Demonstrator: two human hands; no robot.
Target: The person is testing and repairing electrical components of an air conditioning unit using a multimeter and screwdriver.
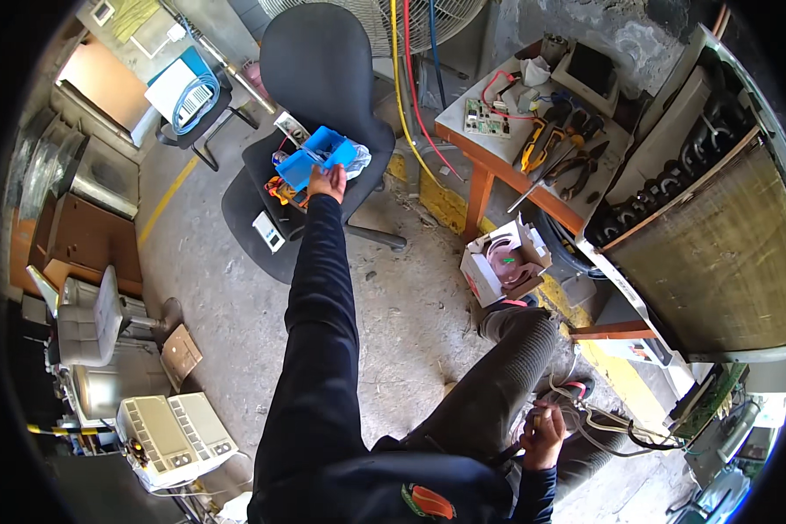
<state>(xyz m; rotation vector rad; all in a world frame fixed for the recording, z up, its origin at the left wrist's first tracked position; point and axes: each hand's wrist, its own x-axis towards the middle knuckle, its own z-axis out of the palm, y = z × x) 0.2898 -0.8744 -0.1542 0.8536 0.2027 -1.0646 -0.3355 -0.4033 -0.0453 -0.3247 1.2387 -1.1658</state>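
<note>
My left hand [327, 182] reaches forward to the front of a blue plastic bin [304, 168] on a black office chair [316, 61]. Its fingers are bent; what they grip is unclear. Beside the bin are a clear bag [356, 161], orange-and-black items [281, 190], a pale panel [292, 127] and a small white device [268, 231]. Low at the right, my right hand [546, 432] is closed around something I cannot make out, among loose pale wires [616, 424] by my legs.
A workbench [450, 118] at right carries a circuit board [487, 119] and pliers [576, 170]. An open carton [485, 271] lies below. A metal-cased unit [699, 271] stands beside the bench, cream appliances [175, 437] at lower left. Coloured hoses [407, 87] hang near a large fan [384, 22].
</note>
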